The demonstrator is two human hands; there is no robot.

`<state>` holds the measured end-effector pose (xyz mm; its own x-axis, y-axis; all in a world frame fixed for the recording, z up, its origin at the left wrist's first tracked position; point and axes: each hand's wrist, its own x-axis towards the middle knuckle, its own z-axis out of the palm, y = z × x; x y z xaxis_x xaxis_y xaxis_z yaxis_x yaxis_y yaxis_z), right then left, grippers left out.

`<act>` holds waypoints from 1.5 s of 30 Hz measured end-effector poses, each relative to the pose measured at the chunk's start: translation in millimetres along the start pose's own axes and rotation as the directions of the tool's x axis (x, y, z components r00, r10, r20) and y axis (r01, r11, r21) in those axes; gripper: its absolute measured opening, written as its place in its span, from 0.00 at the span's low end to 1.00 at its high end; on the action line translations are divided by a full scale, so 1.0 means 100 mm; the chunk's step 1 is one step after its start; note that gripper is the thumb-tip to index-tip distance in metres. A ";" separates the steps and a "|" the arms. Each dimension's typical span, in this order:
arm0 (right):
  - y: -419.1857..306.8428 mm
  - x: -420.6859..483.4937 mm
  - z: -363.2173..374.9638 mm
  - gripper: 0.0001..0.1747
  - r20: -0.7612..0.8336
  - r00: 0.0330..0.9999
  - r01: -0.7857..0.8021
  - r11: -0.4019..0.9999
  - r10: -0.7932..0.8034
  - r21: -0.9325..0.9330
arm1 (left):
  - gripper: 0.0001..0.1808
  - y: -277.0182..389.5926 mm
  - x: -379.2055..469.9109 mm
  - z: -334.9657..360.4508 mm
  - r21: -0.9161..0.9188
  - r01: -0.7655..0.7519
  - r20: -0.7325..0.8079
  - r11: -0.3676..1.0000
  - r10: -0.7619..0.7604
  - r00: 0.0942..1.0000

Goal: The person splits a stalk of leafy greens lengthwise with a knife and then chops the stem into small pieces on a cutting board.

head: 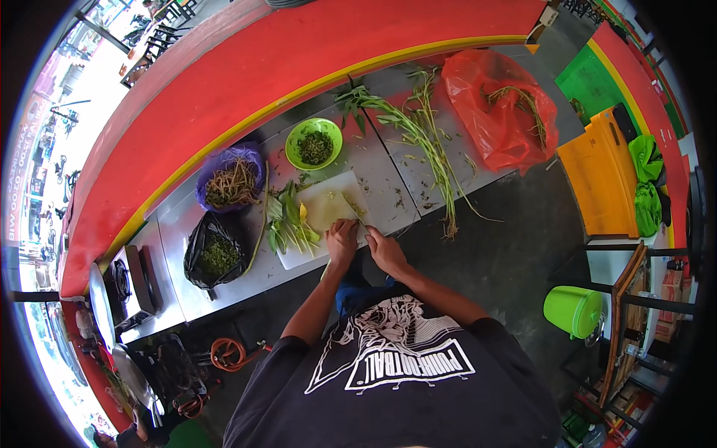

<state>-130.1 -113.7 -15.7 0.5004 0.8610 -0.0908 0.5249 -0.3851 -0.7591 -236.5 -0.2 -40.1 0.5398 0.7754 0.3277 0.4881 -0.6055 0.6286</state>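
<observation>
On the metal counter lies a white cutting board (324, 197) with chopped green bits on it. My right hand (387, 253) grips a kitchen knife (354, 208), its blade angled over the board's right part. Close beside the blade, my left hand (341, 242) rests at the board's near edge with its fingers curled; whether they pinch a stem is hidden. Leafy green stalks (289, 218) lie across the board's left side, a yellow leaf (303, 211) among them. Behind the board stands a green bowl (291, 159) of chopped greens.
Left are a purple bag (255, 159) of roots and stems and a black bag (193, 260) of chopped greens. Long rooted stalks (428, 148) overhang the counter's front edge, near a red plastic bag (470, 106). A stove (131, 285) stands far left. Another person (126, 434) appears lower left.
</observation>
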 end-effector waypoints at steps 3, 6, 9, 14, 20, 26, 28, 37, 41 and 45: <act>0.03 0.03 -0.04 0.20 0.059 0.998 -0.028 0.999 0.031 -0.046 | 0.07 0.04 -0.03 -0.03 0.014 -0.013 0.025 1.000 0.012 1.000; 0.00 0.13 0.00 0.20 0.040 0.999 0.001 0.997 0.002 -0.076 | 0.07 0.07 -0.04 -0.06 0.030 -0.031 0.038 0.999 0.030 0.999; -0.01 0.15 0.06 0.19 0.034 0.999 -0.013 0.996 0.016 -0.092 | 0.07 0.06 -0.02 -0.04 0.026 -0.031 0.032 0.999 0.030 0.999; 0.03 0.01 0.03 0.19 0.000 0.999 0.042 0.996 -0.042 -0.078 | 0.07 0.04 -0.03 -0.04 0.050 0.005 0.022 0.999 -0.006 1.000; -0.09 0.16 0.02 0.19 0.037 0.999 -0.015 0.994 0.020 -0.112 | 0.07 0.10 -0.05 -0.02 0.064 -0.003 -0.004 0.998 0.003 1.000; 0.01 -0.01 -0.01 0.19 -0.006 1.000 0.017 0.998 -0.017 -0.065 | 0.08 0.07 -0.08 -0.01 0.068 0.011 -0.048 0.998 -0.008 0.999; 0.06 0.05 -0.02 0.19 0.001 1.000 0.020 0.997 -0.020 -0.074 | 0.08 0.11 -0.08 0.00 0.093 -0.020 -0.031 0.995 0.023 0.999; 0.07 0.06 0.03 0.19 -0.028 0.999 0.026 1.000 -0.026 -0.010 | 0.07 0.07 -0.01 0.02 0.110 -0.007 -0.016 0.994 0.009 1.000; 0.15 0.07 0.01 0.19 0.001 0.999 0.044 0.998 -0.044 -0.044 | 0.07 0.09 0.00 0.03 0.107 -0.011 -0.011 0.994 0.012 1.000; 0.01 0.19 0.02 0.18 0.041 0.999 -0.004 0.996 0.008 -0.087 | 0.07 0.09 -0.05 0.01 0.096 -0.011 -0.007 0.995 0.012 1.000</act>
<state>-121.1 -96.8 -19.2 0.4758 0.8709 -0.1229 0.5807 -0.4160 -0.6998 -233.8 -10.0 -36.6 0.5406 0.7693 0.3404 0.5453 -0.6286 0.5546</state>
